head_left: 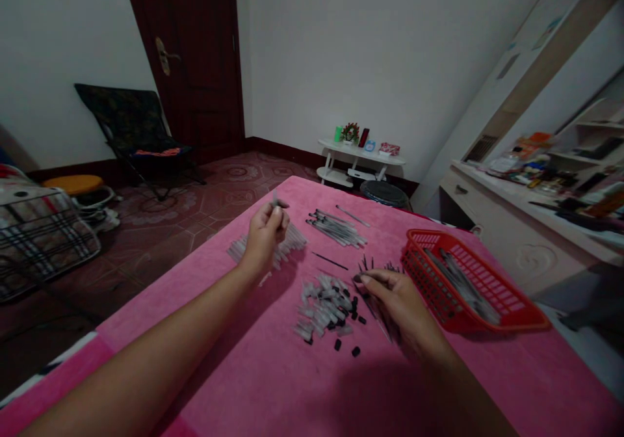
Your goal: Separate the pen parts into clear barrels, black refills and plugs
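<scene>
My left hand is raised over a pile of clear pen barrels, its thumb and fingers pinched together. A small translucent piece pokes up from the fingertips, too blurred to tell its kind. My right hand is closed low over the table, a small dark piece at its fingertips. Thin dark pen refills show around and partly under that hand. Left of it lie clear pen caps mixed with small black plugs. A single dark refill rests between the hands.
Grey pens with dark ends lie in a bundle farther back. A red plastic basket with more pens stands at the right. Pink cloth covers the table. A white cabinet and a folding chair stand beyond.
</scene>
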`<state>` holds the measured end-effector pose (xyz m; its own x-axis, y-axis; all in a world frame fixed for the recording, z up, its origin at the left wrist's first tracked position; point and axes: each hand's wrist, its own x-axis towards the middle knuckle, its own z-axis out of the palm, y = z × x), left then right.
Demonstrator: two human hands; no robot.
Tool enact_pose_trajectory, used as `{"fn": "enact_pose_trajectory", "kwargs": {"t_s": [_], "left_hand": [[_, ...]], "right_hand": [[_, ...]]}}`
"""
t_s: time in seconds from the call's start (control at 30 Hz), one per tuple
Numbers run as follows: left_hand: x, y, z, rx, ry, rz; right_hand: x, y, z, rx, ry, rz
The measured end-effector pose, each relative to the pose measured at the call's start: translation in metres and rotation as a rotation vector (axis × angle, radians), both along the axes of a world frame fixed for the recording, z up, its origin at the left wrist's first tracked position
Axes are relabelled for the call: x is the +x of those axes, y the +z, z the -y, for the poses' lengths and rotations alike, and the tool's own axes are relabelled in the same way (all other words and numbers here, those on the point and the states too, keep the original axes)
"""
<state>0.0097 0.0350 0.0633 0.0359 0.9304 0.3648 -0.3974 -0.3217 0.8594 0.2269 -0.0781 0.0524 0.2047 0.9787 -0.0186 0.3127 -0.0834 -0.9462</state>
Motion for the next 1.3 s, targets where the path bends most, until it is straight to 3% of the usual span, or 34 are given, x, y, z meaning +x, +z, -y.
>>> {"fn": "enact_pose_trajectory", "kwargs": {"t_s": [0.13, 0.2, 0.27, 0.5, 0.63, 0.8, 0.97, 1.1, 1.3], "left_hand": [[0.014, 0.005, 0.030, 0.382, -0.114, -0.778], [0.022, 0.004, 0.044, 0.512, -0.209, -0.984], [0.026, 0.001, 0.051, 0.562, -0.262, -1.052], [0.027, -0.002, 0.051, 0.509, -0.233, -0.972], [0.011, 0.003, 0.022, 0.204, -0.049, -0.865], [-0.032, 0.000, -0.027, -0.380, 0.005, -0.511], [-0.057, -0.009, -0.044, -0.523, 0.041, -0.429], [-0.041, -0.013, -0.034, -0.529, -0.051, -0.395], [0.015, -0.023, 0.011, -0.498, -0.358, -0.350]], "right_hand": [[-0.009, 0.007, 0.003, 0.068, 0.100, 0.218], [-0.012, 0.010, 0.006, 0.073, 0.141, 0.289], [-0.014, 0.011, 0.009, 0.068, 0.156, 0.324], [-0.019, 0.015, 0.010, 0.080, 0.154, 0.256], [-0.018, 0.017, 0.009, 0.104, 0.093, 0.189], [-0.015, 0.012, 0.008, 0.099, 0.088, 0.178], [-0.016, 0.009, 0.007, 0.084, 0.101, 0.174], [-0.016, 0.008, 0.006, 0.076, 0.084, 0.133], [-0.020, 0.005, 0.007, 0.051, 0.119, 0.077]]}}
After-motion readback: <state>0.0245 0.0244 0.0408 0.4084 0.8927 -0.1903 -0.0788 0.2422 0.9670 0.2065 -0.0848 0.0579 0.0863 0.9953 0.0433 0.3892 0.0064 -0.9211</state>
